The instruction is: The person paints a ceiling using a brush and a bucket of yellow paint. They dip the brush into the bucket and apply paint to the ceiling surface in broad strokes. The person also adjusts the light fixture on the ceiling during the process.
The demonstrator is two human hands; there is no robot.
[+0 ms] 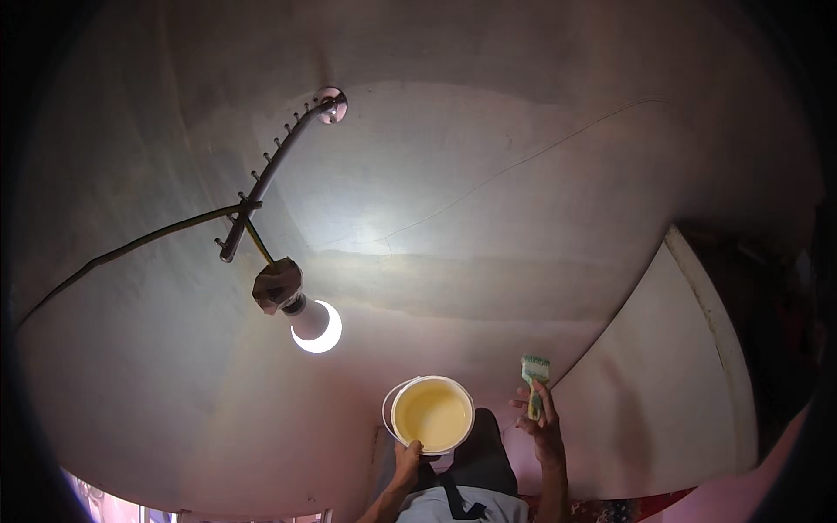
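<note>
My left hand (408, 458) grips the near rim of a white bucket (473, 422), thumb over its edge. Pale yellow liquid (433, 416) lies inside, and the bucket's thin handle hangs over to the left. Off to the right, my right hand (544, 424) is raised with a flat paintbrush (535, 370) in its fingers. The brush points upward, its greenish bristle end at the top. It is held apart from the bucket and near the edge of a large pale panel (645, 383).
A lit bulb (318, 329) hangs by a cord from a metal hook rail (281, 157) on the pale wall (488, 200). A dark cable (131, 244) runs left from the rail. A thin crack crosses the wall. Dark, unclear items lie behind the panel at right.
</note>
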